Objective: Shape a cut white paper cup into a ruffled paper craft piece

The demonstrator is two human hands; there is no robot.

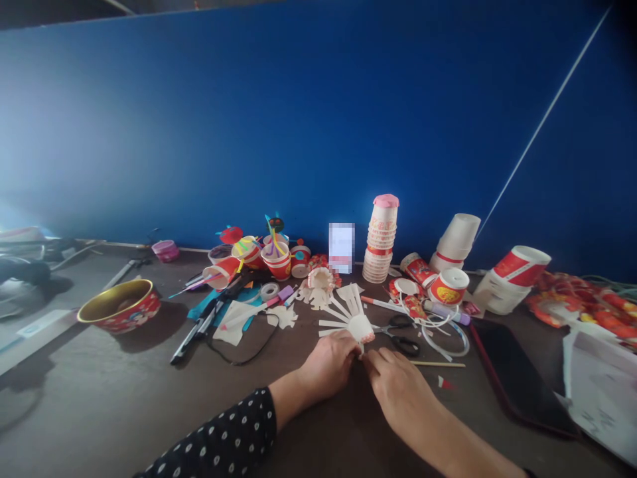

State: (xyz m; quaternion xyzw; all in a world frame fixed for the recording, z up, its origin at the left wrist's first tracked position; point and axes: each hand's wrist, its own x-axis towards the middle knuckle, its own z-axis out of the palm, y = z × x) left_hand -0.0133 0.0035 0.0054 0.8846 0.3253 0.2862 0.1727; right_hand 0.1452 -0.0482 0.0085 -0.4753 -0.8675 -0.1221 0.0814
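Observation:
A white paper cup (359, 327), its side cut into long strips that fan out to the left and up, lies in front of me. My left hand (331, 362) is closed at its near edge, the fingers pinched together. Against it, fingertip to fingertip, my right hand (398, 385) pinches the same near edge of the cut cup. What lies right between the fingertips is mostly hidden, seemingly a strip of the cup. Black-handled scissors (404, 344) lie just right of the cup, and a thin wooden stick (438, 364) rests beyond my right fingers.
A tall cup stack (381, 239) stands at the back, with red and white cups (448, 287) to its right. Left are a gold-lined bowl (119, 307), a roll of tape (269, 291) and decorated cups (277, 262). A phone (522, 378) lies at right, before a blue partition (298, 119).

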